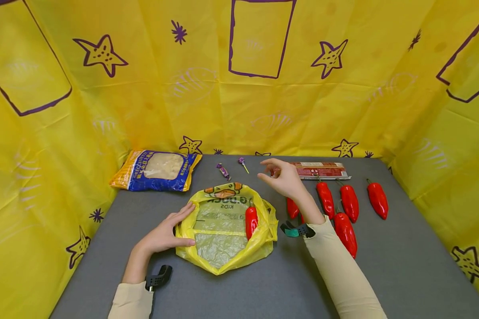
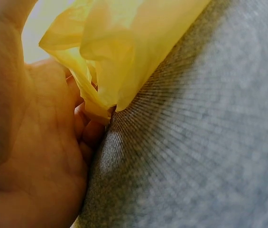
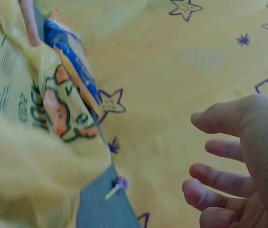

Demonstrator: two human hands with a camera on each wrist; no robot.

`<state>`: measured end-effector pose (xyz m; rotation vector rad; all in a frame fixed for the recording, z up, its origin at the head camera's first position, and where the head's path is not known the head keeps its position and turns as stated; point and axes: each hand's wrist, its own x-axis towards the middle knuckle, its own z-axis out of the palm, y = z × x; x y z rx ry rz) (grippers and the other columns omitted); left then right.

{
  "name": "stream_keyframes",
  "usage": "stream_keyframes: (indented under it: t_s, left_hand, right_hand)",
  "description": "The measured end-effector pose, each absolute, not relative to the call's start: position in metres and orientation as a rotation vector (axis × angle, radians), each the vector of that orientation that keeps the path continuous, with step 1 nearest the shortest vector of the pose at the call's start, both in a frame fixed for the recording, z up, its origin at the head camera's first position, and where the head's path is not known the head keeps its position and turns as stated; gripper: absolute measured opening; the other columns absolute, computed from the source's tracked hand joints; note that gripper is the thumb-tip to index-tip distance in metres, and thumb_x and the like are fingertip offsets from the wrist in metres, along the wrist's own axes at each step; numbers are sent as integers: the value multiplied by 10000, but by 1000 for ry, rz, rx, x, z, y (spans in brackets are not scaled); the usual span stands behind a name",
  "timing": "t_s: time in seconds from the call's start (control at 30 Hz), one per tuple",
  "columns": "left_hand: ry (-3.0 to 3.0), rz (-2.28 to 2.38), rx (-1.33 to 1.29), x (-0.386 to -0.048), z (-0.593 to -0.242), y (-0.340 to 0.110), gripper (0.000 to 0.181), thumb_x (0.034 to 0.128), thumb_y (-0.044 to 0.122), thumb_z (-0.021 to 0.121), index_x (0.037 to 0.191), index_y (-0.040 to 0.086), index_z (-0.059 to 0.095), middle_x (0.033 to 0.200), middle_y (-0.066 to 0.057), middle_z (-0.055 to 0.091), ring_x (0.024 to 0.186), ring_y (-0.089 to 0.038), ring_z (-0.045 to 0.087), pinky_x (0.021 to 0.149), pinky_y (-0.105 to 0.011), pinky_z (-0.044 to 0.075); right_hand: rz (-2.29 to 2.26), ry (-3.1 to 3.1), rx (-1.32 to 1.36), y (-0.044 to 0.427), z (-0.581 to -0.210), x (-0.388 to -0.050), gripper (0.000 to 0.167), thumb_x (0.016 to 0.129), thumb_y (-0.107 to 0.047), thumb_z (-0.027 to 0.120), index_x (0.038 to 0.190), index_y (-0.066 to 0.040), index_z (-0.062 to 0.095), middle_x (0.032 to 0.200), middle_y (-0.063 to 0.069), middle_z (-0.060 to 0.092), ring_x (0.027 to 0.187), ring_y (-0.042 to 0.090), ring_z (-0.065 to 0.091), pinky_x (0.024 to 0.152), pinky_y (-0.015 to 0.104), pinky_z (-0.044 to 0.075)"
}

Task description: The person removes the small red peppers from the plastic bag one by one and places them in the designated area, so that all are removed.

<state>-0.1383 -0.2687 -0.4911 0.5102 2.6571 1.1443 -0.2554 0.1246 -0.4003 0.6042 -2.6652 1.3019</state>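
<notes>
A yellow plastic bag lies with its mouth wide, printed "G.DUCK KIDS" inside. One red pepper is inside it, along the right side. My left hand rests on the bag's left rim, thumb and fingers spread apart; in the left wrist view the yellow plastic covers some fingertips. Above the table, to the right of the bag, my right hand holds nothing, its fingers curved and apart. Beneath and beside the right forearm lie several more red peppers with green stems, some partly hidden by the arm.
A blue and orange food packet sits at the back left. Near the back edge are a purple wrapped candy and a lollipop. A long red packet lies behind the peppers. Yellow patterned cloth surrounds the grey table.
</notes>
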Motion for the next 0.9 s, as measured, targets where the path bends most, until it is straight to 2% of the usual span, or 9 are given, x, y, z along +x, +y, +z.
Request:
stream_keyframes:
  t_s: [0.17,0.37,0.47,0.6,0.7,0.77,0.8,0.83,0.9]
  left_hand:
    - [2657,1145,520,-139,-491,-269,1065,853,469,877,1695,180,292,1782,-62,167,1491,-410,350,1168,-702,305]
    - [2652,1143,507,-139,-490,-269,1055,860,466,874,1696,194,291,1784,-53,161,1495,-404,346,1169,-703,303]
    - [2650,1141,495,-139,-490,-269,1055,861,476,871,1698,208,287,1786,-42,156,1501,-399,339,1173,-703,300]
    - [2650,1147,500,-139,-489,-268,1059,858,478,872,1698,209,285,1785,-43,159,1502,-403,339,1172,-704,300]
    - [2648,1156,509,-140,-490,-267,1058,858,469,875,1696,201,288,1784,-45,162,1498,-404,345,1169,-703,303]
    - [2645,1155,510,-139,-490,-267,1056,859,467,874,1696,200,289,1784,-43,161,1498,-404,346,1169,-704,303]
    - [2643,1154,511,-139,-490,-267,1054,861,469,872,1697,202,288,1785,-42,159,1496,-401,349,1168,-702,305]
    - [2642,1155,509,-139,-490,-268,1052,863,468,872,1696,203,288,1785,-39,158,1493,-398,351,1166,-700,308]
    - [2644,1152,506,-138,-490,-269,1049,864,469,870,1696,205,289,1785,-40,158,1489,-395,355,1162,-699,314]
  right_hand:
    - [1317,-2671,651,105,-394,-259,387,963,-271,803,1313,-121,733,1103,133,759,715,288,648,608,347,505]
    - [1366,-2747,694,82,-390,-259,389,983,-321,777,1337,-172,719,1163,111,744,814,259,692,658,369,567]
    - [1371,-2769,742,70,-392,-259,382,987,-319,775,1337,-179,716,1139,78,743,752,224,666,634,354,548]
    - [1319,-2773,847,57,-396,-259,366,984,-291,780,1312,-137,728,1070,65,751,662,189,638,605,308,521]
    - [1274,-2788,921,49,-398,-258,334,989,-274,772,1280,-113,744,1035,72,759,694,184,665,617,276,528]
    - [1252,-2809,955,45,-400,-255,315,991,-262,769,1261,-102,753,1011,67,765,729,185,674,628,297,536]
    - [1240,-2826,967,42,-401,-253,316,991,-258,768,1260,-93,754,1001,63,767,699,192,657,627,332,534]
    - [1219,-2843,976,39,-403,-252,318,991,-260,767,1259,-89,756,987,53,770,680,189,647,717,368,555]
    - [1198,-2880,992,34,-407,-249,343,986,-275,776,1266,-79,755,967,41,774,637,169,620,723,430,552]
